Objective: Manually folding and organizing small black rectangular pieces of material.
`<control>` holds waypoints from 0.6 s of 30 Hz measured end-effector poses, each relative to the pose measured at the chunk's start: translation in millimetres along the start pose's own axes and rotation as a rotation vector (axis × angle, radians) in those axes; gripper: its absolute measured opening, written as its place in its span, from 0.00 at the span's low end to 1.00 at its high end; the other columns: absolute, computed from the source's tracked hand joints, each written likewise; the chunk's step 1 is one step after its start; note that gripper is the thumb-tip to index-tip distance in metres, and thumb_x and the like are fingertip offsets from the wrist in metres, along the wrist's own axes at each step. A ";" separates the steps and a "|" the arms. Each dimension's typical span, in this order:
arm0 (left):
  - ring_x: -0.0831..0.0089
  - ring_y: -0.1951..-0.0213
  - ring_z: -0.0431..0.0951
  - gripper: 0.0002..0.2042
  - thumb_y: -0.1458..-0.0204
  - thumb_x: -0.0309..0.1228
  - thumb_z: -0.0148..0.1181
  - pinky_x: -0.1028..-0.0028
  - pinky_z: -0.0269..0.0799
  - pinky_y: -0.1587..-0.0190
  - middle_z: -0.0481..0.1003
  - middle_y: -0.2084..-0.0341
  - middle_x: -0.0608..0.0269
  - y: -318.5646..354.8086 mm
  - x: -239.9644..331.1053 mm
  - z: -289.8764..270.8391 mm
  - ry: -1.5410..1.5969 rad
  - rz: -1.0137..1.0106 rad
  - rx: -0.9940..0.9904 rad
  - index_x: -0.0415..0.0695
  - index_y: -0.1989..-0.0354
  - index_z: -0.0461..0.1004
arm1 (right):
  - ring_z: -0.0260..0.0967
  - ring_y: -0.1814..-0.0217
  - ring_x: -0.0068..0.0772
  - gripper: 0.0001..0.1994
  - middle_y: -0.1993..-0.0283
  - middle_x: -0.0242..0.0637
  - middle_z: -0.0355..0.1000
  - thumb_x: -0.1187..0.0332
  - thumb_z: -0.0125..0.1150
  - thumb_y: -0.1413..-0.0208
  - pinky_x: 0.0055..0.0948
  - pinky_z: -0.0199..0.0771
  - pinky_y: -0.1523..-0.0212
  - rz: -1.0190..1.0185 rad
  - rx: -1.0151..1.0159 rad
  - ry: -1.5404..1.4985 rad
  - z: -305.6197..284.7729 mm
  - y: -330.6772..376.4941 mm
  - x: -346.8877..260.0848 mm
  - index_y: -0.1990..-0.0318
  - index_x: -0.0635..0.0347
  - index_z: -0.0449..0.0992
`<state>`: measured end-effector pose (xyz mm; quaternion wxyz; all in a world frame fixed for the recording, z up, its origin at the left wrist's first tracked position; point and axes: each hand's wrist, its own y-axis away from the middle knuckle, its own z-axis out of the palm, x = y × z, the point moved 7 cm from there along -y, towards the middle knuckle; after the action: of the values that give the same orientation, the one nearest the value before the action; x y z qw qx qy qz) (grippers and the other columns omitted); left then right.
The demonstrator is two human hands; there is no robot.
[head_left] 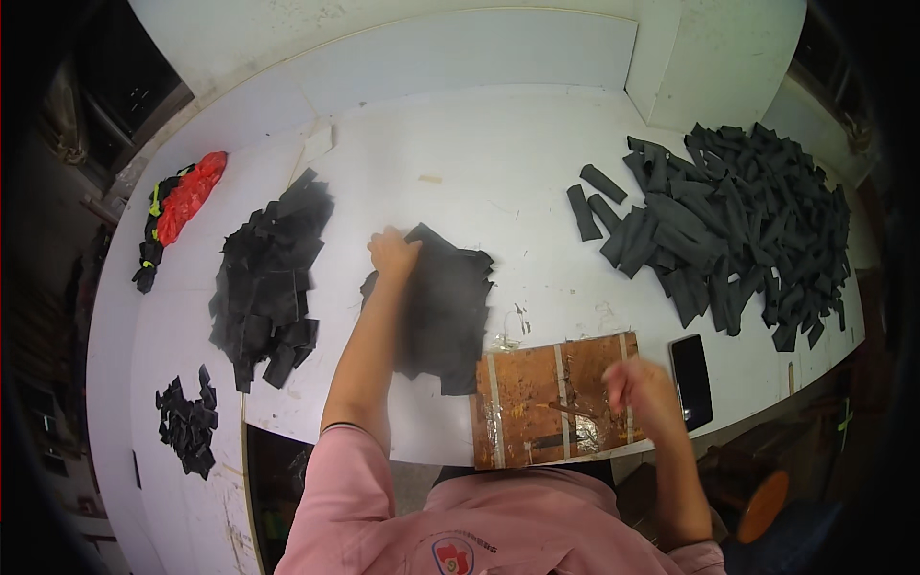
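In the middle of the white table lies a layered pile of dark grey fabric pieces [450, 311]. My left hand [393, 253] reaches to its far left corner, fingers closed on the edge of a piece. Part of the pile looks smeared beside my forearm. My right hand [640, 393] hovers over the right side of a brown board [522, 383] with pale tape strips. Its fingers are curled in, and whatever they may hold is hidden. A thin brown stick-like thing [572, 410] lies on the board.
Rolled dark fabric tubes [738, 220] form a big heap at right. A black phone [691, 381] lies right of the board. Leftward are another dark fabric pile [268, 287], a small heap of scraps [188, 424] and a red plastic bag [192, 196]. The table's near edge [757, 414] curves at right.
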<state>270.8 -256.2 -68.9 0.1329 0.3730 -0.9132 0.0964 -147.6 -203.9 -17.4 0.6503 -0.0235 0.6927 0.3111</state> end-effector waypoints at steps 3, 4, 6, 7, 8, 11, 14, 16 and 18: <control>0.56 0.64 0.70 0.13 0.62 0.32 0.60 0.65 0.67 0.64 0.71 0.70 0.47 -24.6 -9.2 8.0 0.137 0.109 -0.001 0.38 0.70 0.69 | 0.60 0.82 0.19 0.17 0.83 0.31 0.65 0.59 0.44 0.44 0.16 0.61 0.79 0.023 -0.088 0.006 11.3 31.1 30.1 0.70 0.65 0.71; 0.62 0.68 0.73 0.11 0.65 0.28 0.62 0.69 0.68 0.68 0.72 0.73 0.50 -26.2 -6.4 9.7 0.222 0.188 -0.045 0.38 0.72 0.70 | 0.62 0.80 0.20 0.16 0.81 0.31 0.65 0.60 0.45 0.45 0.17 0.62 0.78 0.016 -0.156 0.106 19.2 39.2 36.2 0.70 0.65 0.71; 0.65 0.72 0.73 0.07 0.61 0.22 0.57 0.72 0.67 0.71 0.72 0.77 0.53 -1.5 21.1 -19.3 0.254 0.246 -0.042 0.37 0.72 0.70 | 0.63 0.78 0.21 0.15 0.80 0.31 0.66 0.61 0.46 0.45 0.18 0.63 0.77 0.025 -0.207 0.182 30.7 42.5 40.9 0.69 0.66 0.71; 0.65 0.71 0.73 0.05 0.60 0.20 0.55 0.71 0.67 0.70 0.72 0.75 0.52 15.5 36.0 -45.4 0.337 0.447 0.096 0.37 0.73 0.69 | 0.64 0.77 0.22 0.14 0.79 0.32 0.67 0.62 0.47 0.46 0.19 0.63 0.75 0.009 -0.284 0.306 43.0 43.9 32.9 0.69 0.66 0.71; 0.65 0.70 0.72 0.03 0.59 0.19 0.53 0.71 0.67 0.69 0.72 0.73 0.52 38.3 50.7 -72.4 0.422 0.650 0.230 0.37 0.74 0.68 | 0.64 0.76 0.23 0.13 0.78 0.32 0.67 0.63 0.48 0.46 0.20 0.64 0.74 -0.005 -0.359 0.429 54.4 44.3 28.1 0.69 0.66 0.71; 0.55 0.64 0.69 0.03 0.63 0.20 0.50 0.65 0.65 0.62 0.70 0.68 0.52 128.2 90.2 -141.2 0.412 1.000 0.358 0.38 0.78 0.65 | 0.64 0.73 0.24 0.16 0.74 0.34 0.68 0.58 0.47 0.46 0.20 0.64 0.71 0.078 -0.547 0.039 82.6 44.5 41.3 0.65 0.64 0.71; 0.58 0.62 0.70 0.08 0.70 0.23 0.54 0.64 0.67 0.63 0.69 0.65 0.53 220.0 101.8 -164.1 0.202 1.356 0.339 0.41 0.79 0.65 | 0.65 0.70 0.26 0.21 0.69 0.35 0.69 0.51 0.47 0.47 0.25 0.65 0.69 0.275 -0.757 -0.824 119.3 49.5 37.2 0.61 0.62 0.69; 0.58 0.62 0.70 0.08 0.70 0.24 0.56 0.64 0.68 0.66 0.69 0.64 0.53 266.5 99.7 -166.2 0.312 1.469 0.191 0.42 0.79 0.64 | 0.65 0.66 0.26 0.23 0.65 0.35 0.68 0.48 0.49 0.50 0.28 0.65 0.68 0.311 -0.727 -0.917 134.1 43.8 32.8 0.58 0.60 0.66; 0.58 0.62 0.69 0.10 0.74 0.24 0.58 0.67 0.68 0.65 0.70 0.65 0.56 298.8 91.8 -157.8 0.294 1.535 0.120 0.43 0.79 0.64 | 0.65 0.64 0.26 0.23 0.62 0.33 0.67 0.48 0.51 0.52 0.27 0.66 0.67 0.349 -0.485 -0.900 135.4 37.0 30.2 0.57 0.57 0.65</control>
<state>23.4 -62.8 86.3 0.1281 -0.3724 -0.8820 0.2589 -48.4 -100.4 -25.0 0.7973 0.0783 0.2474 0.5450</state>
